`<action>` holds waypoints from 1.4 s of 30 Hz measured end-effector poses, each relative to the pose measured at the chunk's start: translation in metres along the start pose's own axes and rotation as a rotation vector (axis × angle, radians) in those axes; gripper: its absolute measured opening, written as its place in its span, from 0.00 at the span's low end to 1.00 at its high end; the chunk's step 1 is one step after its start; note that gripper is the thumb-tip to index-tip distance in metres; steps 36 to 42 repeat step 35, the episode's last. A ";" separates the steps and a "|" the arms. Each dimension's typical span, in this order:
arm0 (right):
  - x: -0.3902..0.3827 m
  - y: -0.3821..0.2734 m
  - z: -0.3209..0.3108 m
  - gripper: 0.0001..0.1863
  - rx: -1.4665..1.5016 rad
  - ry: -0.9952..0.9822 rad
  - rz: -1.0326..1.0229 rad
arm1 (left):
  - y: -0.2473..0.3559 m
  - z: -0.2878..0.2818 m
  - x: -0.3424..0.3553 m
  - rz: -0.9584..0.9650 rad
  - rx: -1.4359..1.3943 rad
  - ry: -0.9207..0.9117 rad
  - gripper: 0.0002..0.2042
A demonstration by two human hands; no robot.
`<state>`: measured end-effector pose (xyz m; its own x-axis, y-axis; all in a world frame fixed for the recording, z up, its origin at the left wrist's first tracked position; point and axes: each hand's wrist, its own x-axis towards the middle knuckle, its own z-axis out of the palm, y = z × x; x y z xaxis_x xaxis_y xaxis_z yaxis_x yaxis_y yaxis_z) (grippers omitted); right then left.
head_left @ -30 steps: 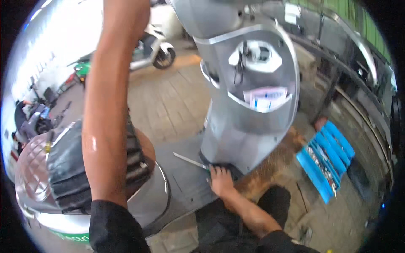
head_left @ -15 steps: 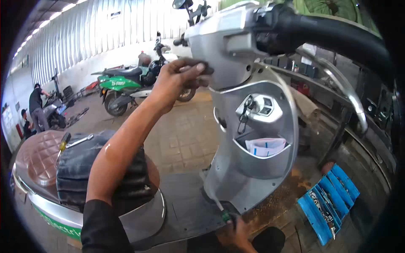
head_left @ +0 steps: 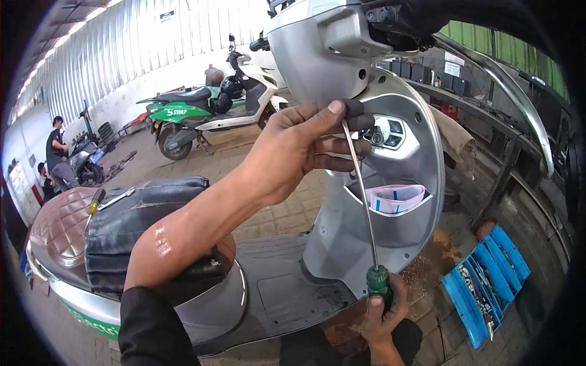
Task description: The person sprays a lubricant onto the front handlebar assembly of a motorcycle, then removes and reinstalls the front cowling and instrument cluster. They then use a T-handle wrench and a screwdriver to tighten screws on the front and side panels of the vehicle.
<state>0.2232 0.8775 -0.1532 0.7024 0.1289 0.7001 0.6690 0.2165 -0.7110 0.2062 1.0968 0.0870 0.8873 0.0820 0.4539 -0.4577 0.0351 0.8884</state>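
My right hand (head_left: 384, 311) grips the green handle of a long screwdriver (head_left: 361, 189), its steel shaft pointing up. The shaft's tip ends at the thumb and fingers of my left hand (head_left: 305, 140), which are pinched together; anything small between them is hidden. Both hands are in front of the grey front panel (head_left: 342, 238) of a scooter. Behind my left fingers is the key switch area (head_left: 390, 134) on that panel. Below it, folded papers (head_left: 397, 198) stick out of an open pocket.
A blue toolbox (head_left: 482, 280) with tools lies open on the floor at right. On the brown scooter seat (head_left: 58, 222) is a black cover (head_left: 146, 226), with a yellow-handled screwdriver (head_left: 96, 204) and a wrench (head_left: 117, 198). A green-white scooter (head_left: 183, 119) and people stand farther back.
My right hand has lifted the screwdriver from low by the footboard up to my left hand. My left hand has moved right and slightly down, and the view has shifted.
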 end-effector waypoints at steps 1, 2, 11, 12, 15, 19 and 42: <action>0.000 0.002 0.001 0.27 0.003 -0.005 -0.005 | 0.000 0.002 -0.001 0.001 -0.003 -0.003 0.19; 0.000 0.003 0.001 0.27 0.001 -0.006 -0.002 | 0.001 0.004 -0.002 0.003 -0.007 0.002 0.19; -0.001 0.002 0.025 0.27 0.075 0.004 0.089 | 0.002 0.006 -0.006 0.074 -0.191 0.017 0.19; -0.004 0.009 0.028 0.27 0.087 0.001 0.068 | 0.001 0.007 -0.006 0.082 -0.208 0.018 0.19; -0.007 0.012 0.033 0.27 0.073 0.016 0.069 | -0.002 0.010 -0.003 0.110 -0.208 0.040 0.18; 0.000 0.008 0.034 0.26 -0.072 0.014 -0.041 | 0.006 0.000 0.003 0.043 0.051 0.046 0.18; 0.060 0.021 0.120 0.26 0.503 -0.068 0.285 | -0.015 -0.022 0.020 0.283 0.441 -0.001 0.23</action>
